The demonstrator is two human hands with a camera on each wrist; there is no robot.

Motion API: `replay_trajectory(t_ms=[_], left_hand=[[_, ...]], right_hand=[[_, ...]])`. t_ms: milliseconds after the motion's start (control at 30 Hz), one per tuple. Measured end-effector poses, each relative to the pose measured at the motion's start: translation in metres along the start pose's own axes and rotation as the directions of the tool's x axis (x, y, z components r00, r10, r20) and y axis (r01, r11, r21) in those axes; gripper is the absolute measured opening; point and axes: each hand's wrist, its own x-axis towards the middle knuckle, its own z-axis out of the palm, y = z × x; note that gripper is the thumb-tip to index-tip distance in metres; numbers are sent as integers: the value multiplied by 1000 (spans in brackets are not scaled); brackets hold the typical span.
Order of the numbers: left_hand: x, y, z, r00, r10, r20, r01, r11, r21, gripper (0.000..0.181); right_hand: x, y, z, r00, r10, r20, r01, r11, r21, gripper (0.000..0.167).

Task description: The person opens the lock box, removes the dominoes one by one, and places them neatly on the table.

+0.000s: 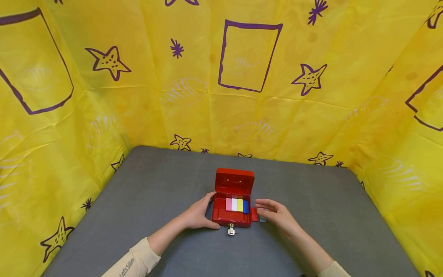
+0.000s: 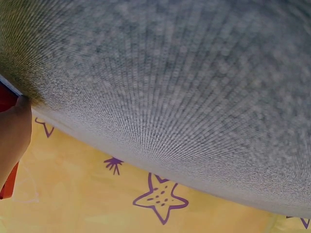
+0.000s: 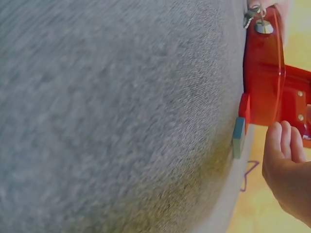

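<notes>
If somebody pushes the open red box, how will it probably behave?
The red box should slide rather than roll, because it sits flat and looks boxy. Its glossy walls look stiff, perhaps slippery. The raised lid, apparently hinged at the rear edge, may swing.

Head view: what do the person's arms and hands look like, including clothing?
The left sleeve is cream with dark lettering; the right sleeve, barely in frame, is also cream. The sleeves stop short of the left hand and right hand, both ungloved.
</notes>
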Motion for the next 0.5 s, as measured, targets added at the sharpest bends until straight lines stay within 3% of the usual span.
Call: replay_trajectory(t_ms=[500], left_hand=[[0,0,0,1000,1,3,-1,1000,-1,102]], right_hand=[[5,-8,12,998,-48,29,49,998,-29,44]])
